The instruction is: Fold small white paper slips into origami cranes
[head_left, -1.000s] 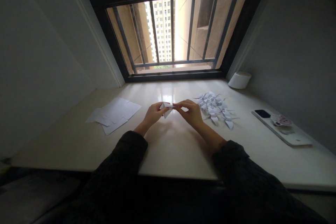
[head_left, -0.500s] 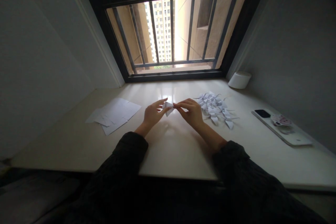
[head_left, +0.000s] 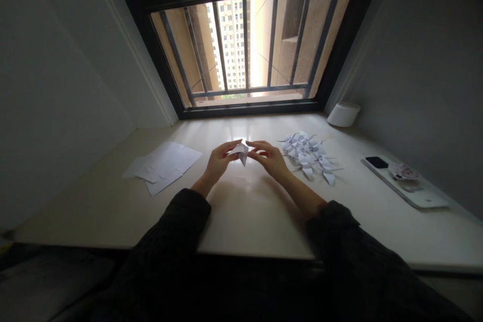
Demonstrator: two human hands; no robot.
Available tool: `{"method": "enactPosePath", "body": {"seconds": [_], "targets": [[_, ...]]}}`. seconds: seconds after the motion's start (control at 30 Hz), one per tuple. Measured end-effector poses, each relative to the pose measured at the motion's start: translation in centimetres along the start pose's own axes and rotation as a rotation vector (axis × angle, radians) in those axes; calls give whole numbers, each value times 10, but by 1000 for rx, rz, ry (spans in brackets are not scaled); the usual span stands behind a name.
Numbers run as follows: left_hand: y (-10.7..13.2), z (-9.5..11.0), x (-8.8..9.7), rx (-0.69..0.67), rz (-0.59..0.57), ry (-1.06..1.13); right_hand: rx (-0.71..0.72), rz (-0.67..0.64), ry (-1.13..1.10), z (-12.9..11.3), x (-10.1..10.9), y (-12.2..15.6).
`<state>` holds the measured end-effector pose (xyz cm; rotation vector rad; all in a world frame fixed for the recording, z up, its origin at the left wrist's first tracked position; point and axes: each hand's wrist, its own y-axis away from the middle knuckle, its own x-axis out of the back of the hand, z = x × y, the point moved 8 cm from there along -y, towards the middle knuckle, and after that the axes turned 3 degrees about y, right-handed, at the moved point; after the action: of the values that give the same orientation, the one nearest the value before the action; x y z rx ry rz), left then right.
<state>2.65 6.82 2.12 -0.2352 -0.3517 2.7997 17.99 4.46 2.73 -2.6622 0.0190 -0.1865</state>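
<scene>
A small folded white paper piece [head_left: 241,151] is held just above the pale desk [head_left: 249,211], in the middle. My left hand [head_left: 219,161] pinches its left side with thumb and fingertips. My right hand [head_left: 271,158] pinches its right side, fingers curled. The paper's point hangs down between both hands. Dark sleeves cover both forearms.
A pile of several folded white paper cranes [head_left: 307,153] lies right of my hands. Flat white sheets [head_left: 162,163] lie to the left. A white phone with a sticker grip [head_left: 403,181] rests at the right. A white round container [head_left: 343,113] stands by the barred window [head_left: 249,45].
The folded paper has turned between my fingers so its point now hangs down. Both hands have lifted slightly and stayed on it.
</scene>
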Motion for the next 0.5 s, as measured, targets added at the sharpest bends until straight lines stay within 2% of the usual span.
{"method": "enactPosePath", "body": {"seconds": [0.17, 0.3, 0.5], "targets": [[1, -4, -1, 2, 10, -31, -61, 7, -48, 11, -6, 2], [0, -9, -1, 3, 8, -49, -51, 54, 8, 16, -4, 3], [3, 1, -8, -61, -34, -44, -9, 92, 85, 10, 0, 5]]}}
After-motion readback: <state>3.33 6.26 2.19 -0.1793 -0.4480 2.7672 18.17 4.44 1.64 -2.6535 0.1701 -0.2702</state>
